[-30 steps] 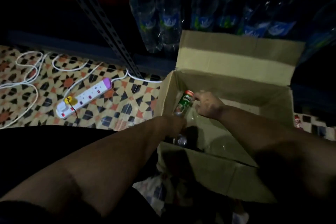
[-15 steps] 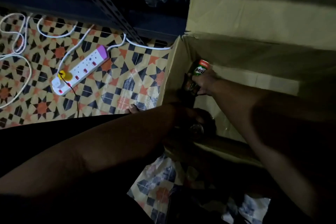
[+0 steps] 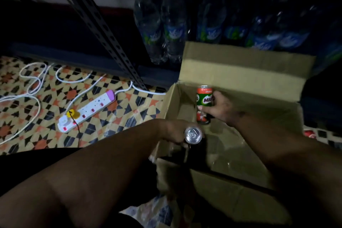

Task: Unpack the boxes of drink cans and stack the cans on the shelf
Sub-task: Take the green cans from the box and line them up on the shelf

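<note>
An open cardboard box [image 3: 244,76] stands on the floor in front of a dark metal shelf. My right hand [image 3: 220,109] grips a green and red Milo can [image 3: 204,103] upright, raised at the box's left side. My left hand [image 3: 174,131] holds a second can [image 3: 193,135] at the box's near left corner; only its silver top shows, facing the camera. The body of that can is lost in shadow. Crumpled clear plastic wrap [image 3: 231,155] lies on the box bottom.
Several water bottles [image 3: 174,29] stand on the lowest shelf behind the box. A slotted shelf upright [image 3: 103,29] slants down to the patterned floor. A white power strip [image 3: 87,111] with looped white cables [image 3: 31,81] lies on the floor at left.
The view has pulled back and tilted up, showing the bottles again. Both hands have lifted their cans higher in the box; the silver top in my left hand now catches the light.
</note>
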